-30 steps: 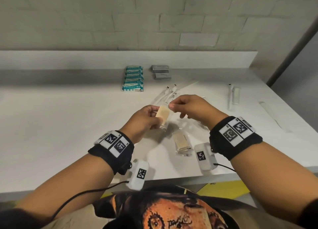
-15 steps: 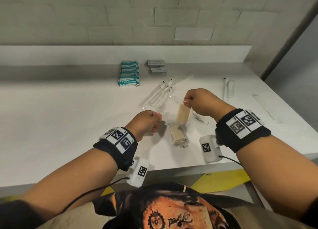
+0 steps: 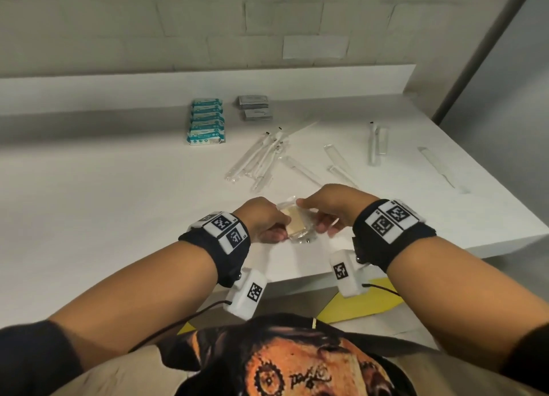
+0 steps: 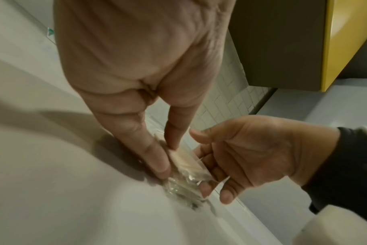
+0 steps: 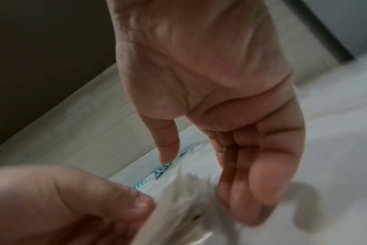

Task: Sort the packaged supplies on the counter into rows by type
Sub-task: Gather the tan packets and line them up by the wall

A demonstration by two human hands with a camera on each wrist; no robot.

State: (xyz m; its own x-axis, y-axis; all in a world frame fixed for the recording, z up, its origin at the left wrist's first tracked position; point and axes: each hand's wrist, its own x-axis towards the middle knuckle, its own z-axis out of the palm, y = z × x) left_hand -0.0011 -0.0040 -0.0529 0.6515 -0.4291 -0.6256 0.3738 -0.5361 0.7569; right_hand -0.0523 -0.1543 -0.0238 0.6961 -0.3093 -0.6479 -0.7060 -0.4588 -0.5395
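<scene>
A small stack of clear packets with tan pads point(image 3: 297, 226) lies near the counter's front edge. My left hand point(image 3: 279, 226) pinches its left side, thumb on top and fingers point(image 4: 155, 159) along the edge. From the right, my right hand point(image 3: 315, 220) touches the stack with relaxed fingers, its thumb lifted off. The left wrist view shows the packets point(image 4: 186, 162) between both hands. In the right wrist view the packets point(image 5: 184, 199) are a blur under my right hand point(image 5: 199, 174).
At the back stand a row of teal packets point(image 3: 206, 120) and a short row of grey sachets point(image 3: 255, 107). Clear-wrapped long items point(image 3: 258, 157) lie scattered mid-counter, with more clear-wrapped pieces point(image 3: 372, 143) and a comb point(image 3: 439, 166) to the right. The counter edge point(image 3: 297, 276) is close below the hands.
My right hand took the tan packet from the left hand and brought it down onto the other on the counter. Both hands have closed in on the stack.
</scene>
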